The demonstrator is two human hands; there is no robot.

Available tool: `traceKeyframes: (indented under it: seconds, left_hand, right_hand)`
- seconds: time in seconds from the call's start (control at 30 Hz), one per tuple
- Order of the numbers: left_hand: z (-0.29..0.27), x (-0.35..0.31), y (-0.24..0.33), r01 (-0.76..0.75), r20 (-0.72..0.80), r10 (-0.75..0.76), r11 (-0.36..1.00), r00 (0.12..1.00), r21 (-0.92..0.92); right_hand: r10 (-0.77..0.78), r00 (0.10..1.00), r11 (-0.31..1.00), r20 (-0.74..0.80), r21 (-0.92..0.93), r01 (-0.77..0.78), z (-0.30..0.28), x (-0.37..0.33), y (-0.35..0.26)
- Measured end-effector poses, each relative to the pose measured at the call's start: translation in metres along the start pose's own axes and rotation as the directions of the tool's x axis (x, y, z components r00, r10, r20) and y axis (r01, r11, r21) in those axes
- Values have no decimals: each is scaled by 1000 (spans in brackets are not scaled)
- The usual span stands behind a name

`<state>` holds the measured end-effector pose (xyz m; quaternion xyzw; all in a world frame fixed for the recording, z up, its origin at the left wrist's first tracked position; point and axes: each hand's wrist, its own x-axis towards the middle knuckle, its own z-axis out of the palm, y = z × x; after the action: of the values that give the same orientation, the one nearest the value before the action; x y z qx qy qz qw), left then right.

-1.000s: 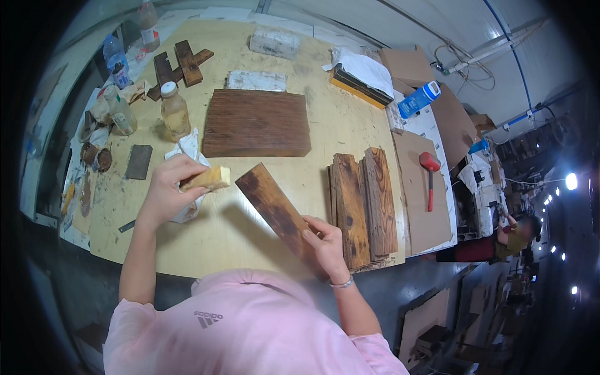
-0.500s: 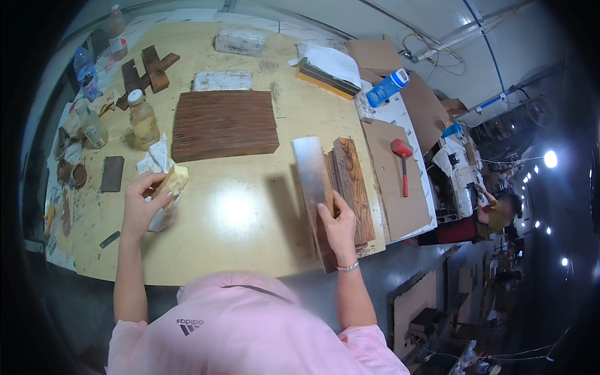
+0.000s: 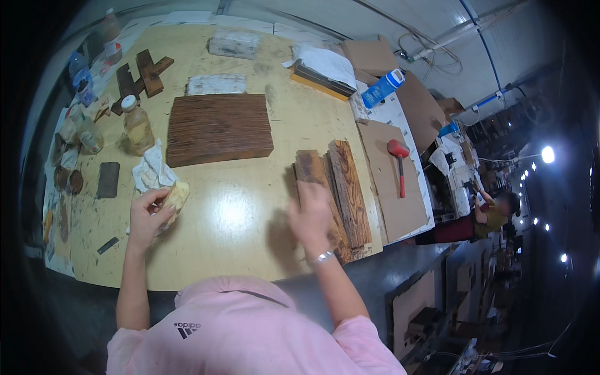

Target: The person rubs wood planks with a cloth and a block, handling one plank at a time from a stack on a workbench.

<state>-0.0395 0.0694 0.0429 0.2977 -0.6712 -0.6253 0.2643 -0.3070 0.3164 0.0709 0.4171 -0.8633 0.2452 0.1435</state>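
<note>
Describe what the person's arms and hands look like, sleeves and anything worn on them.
Both forearms are bare, coming out of short pink sleeves on a pink shirt that carries a small dark logo. The left hand wears nothing that shows. The right hand is motion-blurred, with a thin silvery bracelet round its wrist. No gloves or rings can be made out.

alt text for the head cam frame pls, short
A person in a pink shirt leans over a yellow workbench, left hand gripping a pale sponge and right hand resting on a stack of dark wooden planks. A large ridged wood panel lies farther back.
</note>
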Motion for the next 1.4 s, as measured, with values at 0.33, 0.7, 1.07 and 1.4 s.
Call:
traceKeyframes:
  seconds: [0.33, 0.7, 1.07, 1.4]
  left_hand:
    - [-5, -25, -4, 131, 26, -128, 965, 991, -227]
    - [-38, -55, -31, 155, -267, -234, 945, 935, -286]
    - [9, -33, -7, -31, -257, 7, 995, 966, -91]
    - [72, -51, 27, -551, 207, 516, 711, 831, 438]
  right_hand:
    - [-192, 961, 976, 201, -62, 208, 157, 71, -22]
    - [-218, 936, 929, 277, -236, 286, 165, 81, -21]
    - [7, 538, 604, 843, 425, -674, 103, 25, -44]
    - [-1, 474, -8, 881, 474, -880, 64, 8, -75]
